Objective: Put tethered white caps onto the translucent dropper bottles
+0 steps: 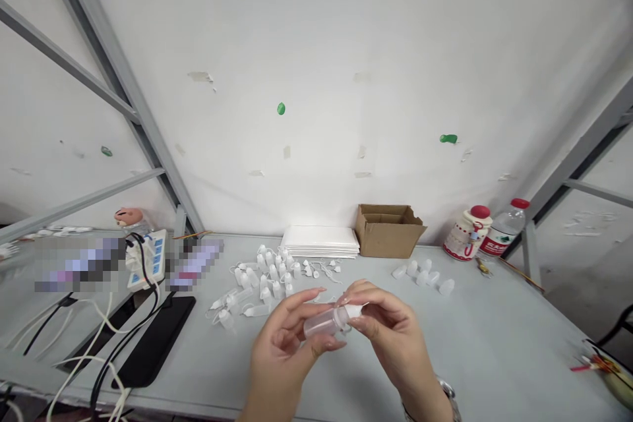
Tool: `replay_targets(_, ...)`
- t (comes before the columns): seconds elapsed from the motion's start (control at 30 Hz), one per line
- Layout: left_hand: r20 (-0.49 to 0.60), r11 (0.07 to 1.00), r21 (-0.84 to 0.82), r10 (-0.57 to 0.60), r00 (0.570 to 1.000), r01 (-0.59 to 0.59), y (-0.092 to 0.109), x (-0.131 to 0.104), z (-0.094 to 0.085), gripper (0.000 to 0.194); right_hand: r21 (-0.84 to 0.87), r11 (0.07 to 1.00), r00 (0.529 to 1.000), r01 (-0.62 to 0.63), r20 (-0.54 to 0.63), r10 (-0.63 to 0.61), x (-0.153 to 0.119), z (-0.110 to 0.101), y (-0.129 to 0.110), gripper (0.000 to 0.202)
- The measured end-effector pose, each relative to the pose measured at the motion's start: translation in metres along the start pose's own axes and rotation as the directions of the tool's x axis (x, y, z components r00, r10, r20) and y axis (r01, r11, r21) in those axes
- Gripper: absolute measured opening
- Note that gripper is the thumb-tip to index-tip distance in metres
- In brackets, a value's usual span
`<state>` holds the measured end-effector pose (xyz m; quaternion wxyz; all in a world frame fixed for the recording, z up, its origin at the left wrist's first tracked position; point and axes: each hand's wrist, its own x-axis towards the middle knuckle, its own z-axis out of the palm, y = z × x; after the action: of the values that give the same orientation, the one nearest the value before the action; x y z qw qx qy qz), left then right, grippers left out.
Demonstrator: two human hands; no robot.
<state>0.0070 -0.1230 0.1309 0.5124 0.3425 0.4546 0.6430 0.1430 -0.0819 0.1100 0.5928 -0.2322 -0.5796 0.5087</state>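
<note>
My left hand [291, 333] is closed around a small clear plastic dropper bottle [320, 325], held tilted nearly on its side above the table. At its neck, my right hand [388, 323] pinches the white cap [353, 310] between thumb and fingers. Whether the cap is fully seated cannot be made out. Behind my left hand stand and lie many similar capped bottles [273, 271]. Loose white caps with thin straps [321, 269] lie to the right of that group. Farther right are several small translucent pieces [424, 273], some upright and some on their sides.
A stack of white boxes or sheets [320, 241] and an open cardboard box [390, 232] stand against the wall. At right are a white jug with a red lid [466, 233] and a water bottle [505, 229]. Left are a black power bank [157, 341], a power strip [148, 259] and tangled cables.
</note>
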Motion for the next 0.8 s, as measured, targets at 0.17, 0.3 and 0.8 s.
replay_targets(0.17,-0.066,0.997,0.051,0.058,0.996,-0.055,0.009,-0.01,0.002,0.041,-0.132,0.983,0.991,0.125,0.071,-0.117,0.0,-0.001,-0.018,0.014)
replay_targets(0.3,-0.064,0.998,0.053,0.036,0.997,-0.032,0.014,-0.011,0.003,0.04,-0.206,0.962,0.974,0.181,0.17,-0.147,0.005,-0.005,-0.026,0.019)
replay_targets(0.8,-0.041,0.992,0.123,0.019,0.999,-0.014,0.015,-0.012,-0.002,0.039,-0.355,0.894,0.941,0.273,0.293,-0.17,0.009,-0.012,-0.033,0.022)
